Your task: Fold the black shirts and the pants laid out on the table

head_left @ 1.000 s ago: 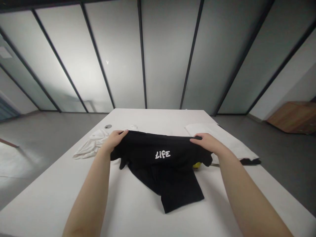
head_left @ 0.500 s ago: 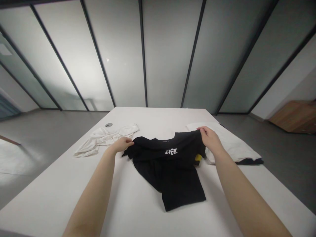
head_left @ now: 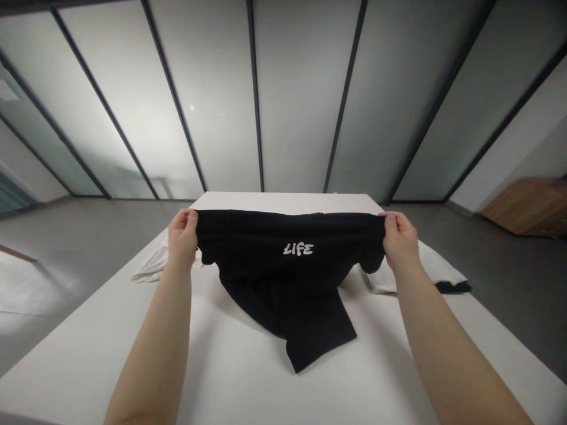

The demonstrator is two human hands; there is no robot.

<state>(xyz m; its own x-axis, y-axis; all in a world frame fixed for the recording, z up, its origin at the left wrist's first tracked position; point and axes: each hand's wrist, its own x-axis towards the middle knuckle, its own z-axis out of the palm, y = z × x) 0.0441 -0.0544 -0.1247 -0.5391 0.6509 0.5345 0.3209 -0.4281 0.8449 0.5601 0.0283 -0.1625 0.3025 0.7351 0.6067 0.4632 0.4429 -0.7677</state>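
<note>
A black T-shirt [head_left: 283, 277] with white lettering on it is stretched out sideways between my two hands. My left hand [head_left: 183, 236] is closed on one upper corner of the shirt, and my right hand [head_left: 400, 239] grips the opposite upper corner. The top edge runs nearly straight between them, raised above the white table [head_left: 248, 389]. Sleeves droop below each hand. The lower part of the shirt narrows and hangs toward me, its bottom end lying on or close to the tabletop.
A crumpled white garment [head_left: 153, 265] lies at the left, partly hidden behind my left hand and the shirt. To the right, a white cloth [head_left: 436, 265] lies over something dark [head_left: 454, 287]. Frosted glass panels [head_left: 296, 106] stand beyond the table's far edge.
My hands have moved apart and up, pulling the black T-shirt wide and taut along its top edge. It now covers more of the white garments behind it.
</note>
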